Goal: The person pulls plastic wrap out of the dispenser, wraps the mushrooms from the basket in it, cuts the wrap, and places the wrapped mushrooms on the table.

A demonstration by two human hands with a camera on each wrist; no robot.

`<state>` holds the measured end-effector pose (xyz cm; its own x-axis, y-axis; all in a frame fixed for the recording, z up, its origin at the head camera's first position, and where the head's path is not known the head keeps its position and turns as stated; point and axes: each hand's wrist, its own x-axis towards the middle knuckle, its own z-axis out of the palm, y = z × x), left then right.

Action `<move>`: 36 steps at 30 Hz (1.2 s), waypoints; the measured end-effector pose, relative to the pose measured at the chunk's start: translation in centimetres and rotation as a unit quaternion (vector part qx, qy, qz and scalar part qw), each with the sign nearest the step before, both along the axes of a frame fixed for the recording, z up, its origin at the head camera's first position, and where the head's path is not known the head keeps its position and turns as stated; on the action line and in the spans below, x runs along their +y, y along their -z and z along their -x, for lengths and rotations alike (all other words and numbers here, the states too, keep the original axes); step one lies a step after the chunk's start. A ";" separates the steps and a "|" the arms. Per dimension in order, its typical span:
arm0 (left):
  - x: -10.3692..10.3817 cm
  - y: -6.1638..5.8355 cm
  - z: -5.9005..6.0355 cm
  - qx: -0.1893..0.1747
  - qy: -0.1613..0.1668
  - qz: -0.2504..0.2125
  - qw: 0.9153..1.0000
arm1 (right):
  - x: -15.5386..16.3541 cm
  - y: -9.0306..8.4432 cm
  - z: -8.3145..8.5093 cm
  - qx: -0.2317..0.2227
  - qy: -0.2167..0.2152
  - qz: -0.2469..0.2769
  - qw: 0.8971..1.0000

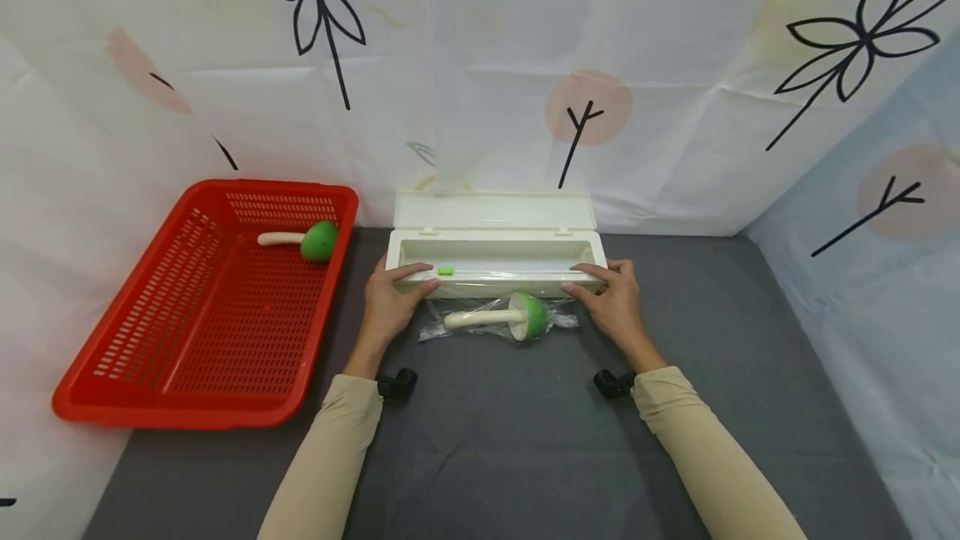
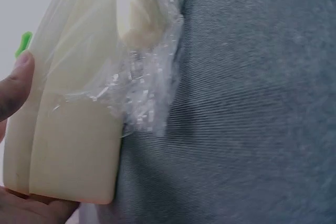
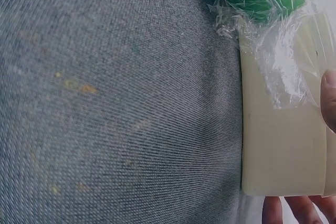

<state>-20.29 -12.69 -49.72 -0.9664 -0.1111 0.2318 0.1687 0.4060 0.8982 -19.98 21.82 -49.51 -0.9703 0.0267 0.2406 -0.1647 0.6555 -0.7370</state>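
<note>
Grey cloth-covered worktop [image 1: 495, 457], white flower-printed sheeting [image 1: 480, 48] around, cream cling-film dispenser [image 1: 510, 279] near rear edge, lid [image 1: 495, 211] raised, left hand [image 1: 388, 300] and right hand [image 1: 617, 302] grasping its ends, film-wrapped green-capped toy mushroom [image 1: 534, 317] in front, red basket [image 1: 202, 419] at left.

- I can pass over the cloth [image 1: 750, 332], near and right.
- The basket [image 1: 232, 323] blocks my left.
- The box lid [image 1: 495, 211] and curtain [image 1: 480, 65] bar the far side.
</note>
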 end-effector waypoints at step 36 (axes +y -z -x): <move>-0.4 0.8 -0.3 -0.013 0.021 -0.032 0.999 | -10.9 -3.9 1.3 0.064 -0.201 -0.003 0.978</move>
<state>-20.04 -13.11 -50.49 -0.9759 -0.0850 0.2009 0.1610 0.3407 0.9263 -21.28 10.88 -45.56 -0.8646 -0.3517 0.3589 -0.4995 0.5234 -0.6903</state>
